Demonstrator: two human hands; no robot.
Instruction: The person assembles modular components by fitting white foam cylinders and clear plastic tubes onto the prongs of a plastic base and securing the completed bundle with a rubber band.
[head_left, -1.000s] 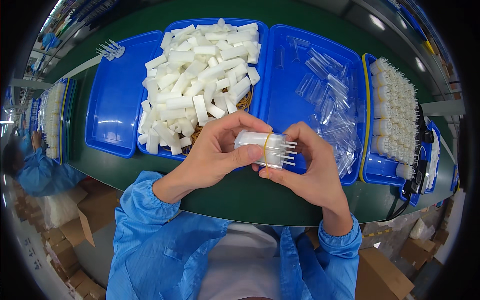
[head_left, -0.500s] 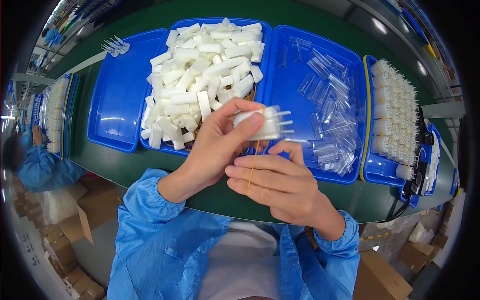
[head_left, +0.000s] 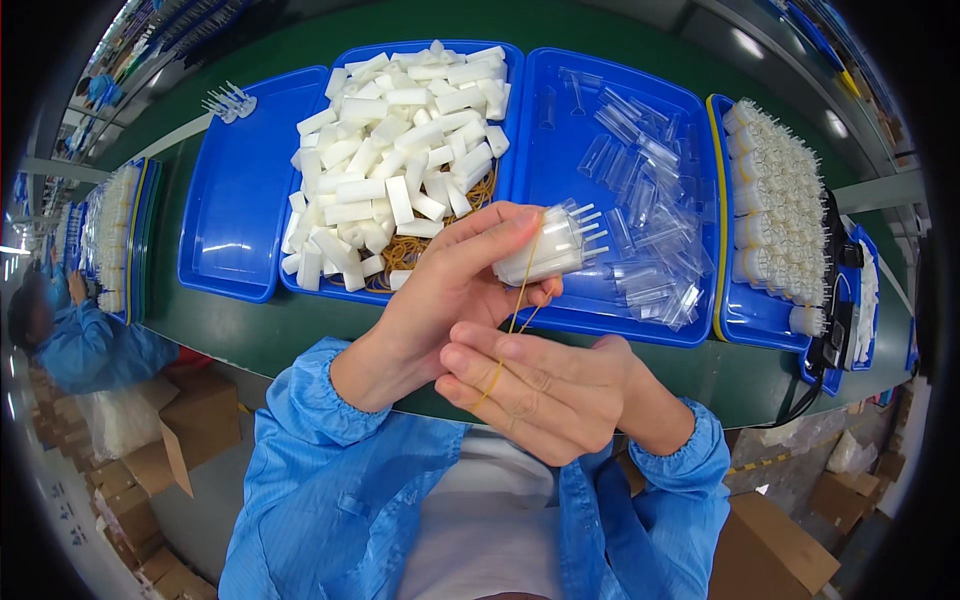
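Note:
My left hand (head_left: 425,285) is closed around a bundle (head_left: 562,245) of white foam and clear plastic sleeves, with several thin white prongs sticking out at its right end. A tan rubber band (head_left: 511,322) circles the bundle and runs down, stretched, to my right hand (head_left: 560,390). The fingers of that hand lie together with the band looped over them, just below the bundle. Behind my left hand, a heap of white foam blocks (head_left: 400,140) covers several loose rubber bands (head_left: 412,250). Clear plastic sleeves (head_left: 650,160) lie in the tray beyond the bundle.
At left is a blue tray (head_left: 235,235) with a few white pronged pieces (head_left: 230,103) in its far corner. Banded bundles (head_left: 765,200) stand packed in a tray at right, near a black cable (head_left: 800,400). A person in blue (head_left: 95,340) works far left.
The bundle has tilted up and shifted slightly right in my left hand. My right hand has moved down and left, drawing the rubber band tighter. The whole view has shifted a little.

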